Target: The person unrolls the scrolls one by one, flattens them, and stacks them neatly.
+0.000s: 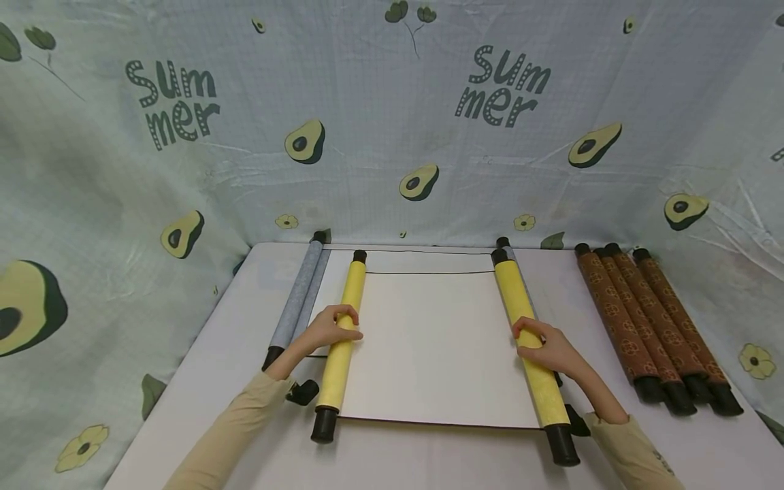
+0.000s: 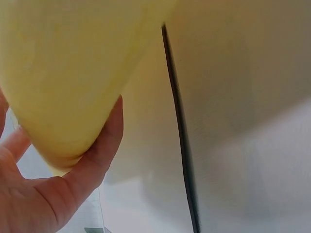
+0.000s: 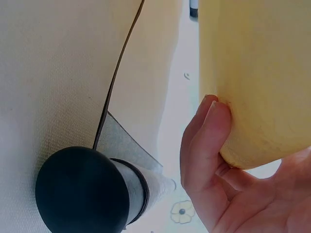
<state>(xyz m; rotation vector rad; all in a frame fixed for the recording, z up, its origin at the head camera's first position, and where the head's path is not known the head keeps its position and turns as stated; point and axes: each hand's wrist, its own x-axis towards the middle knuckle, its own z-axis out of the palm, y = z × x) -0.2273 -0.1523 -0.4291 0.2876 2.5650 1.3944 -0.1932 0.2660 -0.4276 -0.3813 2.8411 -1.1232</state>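
A yellow scroll [image 1: 344, 367] is spread partly open, its blank white sheet [image 1: 435, 340] stretched between two yellow rolls with black end knobs. My left hand [image 1: 331, 328] grips the left roll from its outer side; in the left wrist view the thumb and fingers curve round the yellow roll [image 2: 63, 87]. On the opposite side, my right hand [image 1: 545, 346] holds the right roll [image 1: 542, 388], fingers bent about it in the right wrist view. Beneath lies an unrolled grey scroll [image 1: 300, 299], largely covered by the yellow one.
Several brown patterned scrolls [image 1: 618, 313] with black knobs lie side by side at the table's right. A black knob [image 3: 82, 194] of a grey roll shows near my right hand. The white table [image 1: 245, 299] backs onto a printed cloth [image 1: 367, 82] with avocados.
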